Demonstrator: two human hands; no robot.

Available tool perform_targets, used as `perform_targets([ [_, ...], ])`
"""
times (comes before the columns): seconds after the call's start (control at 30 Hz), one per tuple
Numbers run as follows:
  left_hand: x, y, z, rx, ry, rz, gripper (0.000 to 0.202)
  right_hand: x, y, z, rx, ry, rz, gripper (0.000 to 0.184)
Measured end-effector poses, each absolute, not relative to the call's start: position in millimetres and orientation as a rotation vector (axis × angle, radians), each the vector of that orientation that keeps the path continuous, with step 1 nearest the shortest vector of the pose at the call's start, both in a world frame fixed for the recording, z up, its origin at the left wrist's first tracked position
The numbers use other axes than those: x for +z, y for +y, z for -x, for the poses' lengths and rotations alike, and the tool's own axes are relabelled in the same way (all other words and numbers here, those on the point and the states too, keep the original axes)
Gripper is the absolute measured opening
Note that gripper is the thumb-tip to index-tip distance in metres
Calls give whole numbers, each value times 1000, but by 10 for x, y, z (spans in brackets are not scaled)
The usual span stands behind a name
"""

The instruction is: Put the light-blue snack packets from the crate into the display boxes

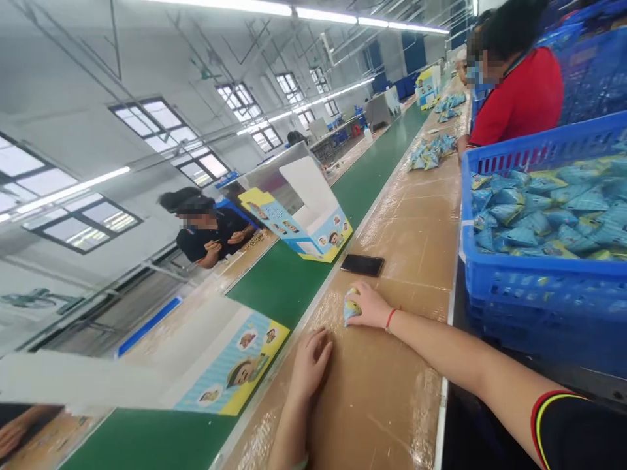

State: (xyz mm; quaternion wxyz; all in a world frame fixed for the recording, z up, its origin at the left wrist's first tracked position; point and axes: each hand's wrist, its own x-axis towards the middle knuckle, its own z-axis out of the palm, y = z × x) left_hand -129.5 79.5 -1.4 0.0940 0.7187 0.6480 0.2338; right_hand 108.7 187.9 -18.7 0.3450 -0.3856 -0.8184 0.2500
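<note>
My right hand (371, 305), with a red string round its wrist, is closed round a small blue-and-yellow packet (349, 312) at the brown worktop (382, 385). My left hand (311, 362) rests on the worktop near the belt's edge, thumb apart from the fingers, holding nothing. Just beyond my right hand lies a black phone (363, 265). To my right stands a blue plastic basket (543, 264) filled with similar packets (533, 222).
A green conveyor belt (294, 290) carries open printed cartons, one (230, 372) near and another (313, 228) farther. Across it sits a person in dark clothes (215, 228). A person in a red shirt (524, 91) works up the line beside packet piles (431, 151).
</note>
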Motion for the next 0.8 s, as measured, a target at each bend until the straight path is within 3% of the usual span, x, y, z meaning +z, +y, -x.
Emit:
perform_targets([
  [0.2,531,1649,862,972,1910,-2010,49,-108,1944,-1139,842,-1988,1011,64],
  [0.33,968,2392,472,850,2138,-2112,70,-78,1995,-1190,942,-1865,1003,68],
  [0.5,1296,2988,243,767,2374,-2041,81,-94,2028,-1184,985,-1862,984,65],
  [0.67,1346,3072,259,911,2389,-1946,64,-57,2001,-1163,1037,-1824,918,63],
  [0.8,1071,2830,178,984,2283,-2039,49,50,1930,-1238,901,-1580,744,59],
])
